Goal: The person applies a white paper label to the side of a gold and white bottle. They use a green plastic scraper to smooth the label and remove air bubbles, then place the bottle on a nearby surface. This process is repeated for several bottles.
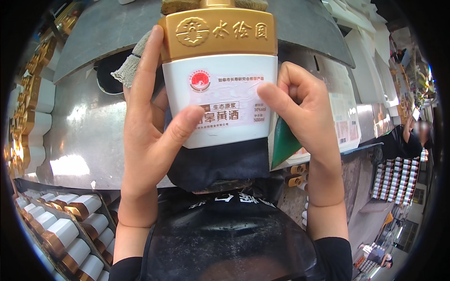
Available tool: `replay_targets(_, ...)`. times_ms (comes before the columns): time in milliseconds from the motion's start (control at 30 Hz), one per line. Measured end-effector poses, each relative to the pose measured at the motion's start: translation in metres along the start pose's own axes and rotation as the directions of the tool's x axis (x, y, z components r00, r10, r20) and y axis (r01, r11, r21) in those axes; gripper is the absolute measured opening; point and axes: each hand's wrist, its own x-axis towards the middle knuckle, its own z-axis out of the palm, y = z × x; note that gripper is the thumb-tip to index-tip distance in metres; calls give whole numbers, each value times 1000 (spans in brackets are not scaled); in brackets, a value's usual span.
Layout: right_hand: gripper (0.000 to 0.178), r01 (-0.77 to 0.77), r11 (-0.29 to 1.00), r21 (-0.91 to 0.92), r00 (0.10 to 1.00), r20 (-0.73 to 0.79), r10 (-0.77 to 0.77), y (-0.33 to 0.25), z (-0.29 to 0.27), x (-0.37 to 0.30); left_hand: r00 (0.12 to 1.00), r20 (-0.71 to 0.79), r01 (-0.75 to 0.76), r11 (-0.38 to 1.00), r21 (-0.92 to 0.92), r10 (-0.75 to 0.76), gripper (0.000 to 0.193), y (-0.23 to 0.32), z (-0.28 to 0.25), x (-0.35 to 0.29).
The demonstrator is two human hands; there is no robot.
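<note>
A flat white bottle point(229, 136) with a gold shoulder point(243, 44) lies label side up in front of me, its neck pointing away. A clear label point(225, 100) with brown print and a red round emblem covers its front, with wrinkles showing. My left hand point(150, 114) grips the left side, fingers along the edge and thumb on the label. My right hand point(304, 105) is curled at the right edge, its thumb pressing on the label. Below the right hand shows a green triangular piece point(284, 143); whether the fingers hold it is hidden. Black cloth point(220, 164) lies under the bottle's base.
A grey knitted piece point(127, 70) is beside my left fingers, near a dark round dish point(110, 77). Printed label sheets point(344, 112) lie right on the metal table point(98, 131). White-and-gold bottles point(37, 117) stand left and fill a crate point(70, 234) lower left. People are at far right.
</note>
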Motion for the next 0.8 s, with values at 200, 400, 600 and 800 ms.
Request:
replay_targets(200, 38, -19, 996, -86, 995, 92, 27, -8, -3, -3, 999, 18, 28, 999, -34, -27, 93, 1, 2, -1)
replay_targets(400, 40, -37, 997, 67, 998, 47, 34, -3, 2, -2, 998, 51, 33, 998, -50, -31, 96, 0, -2, 0)
replay_targets(600, 42, -112, 887, 447, 989, -41, 145, 22, -63, 27, 987, 159, -58, 988, 140, 35, 102, -11, -14, 0)
replay_targets(800, 26, 486, 783, -388, 865, 86, -494, -41, -13, -3, 977, 212, -101, 941, 323, 32, 104, -9, -20, 2)
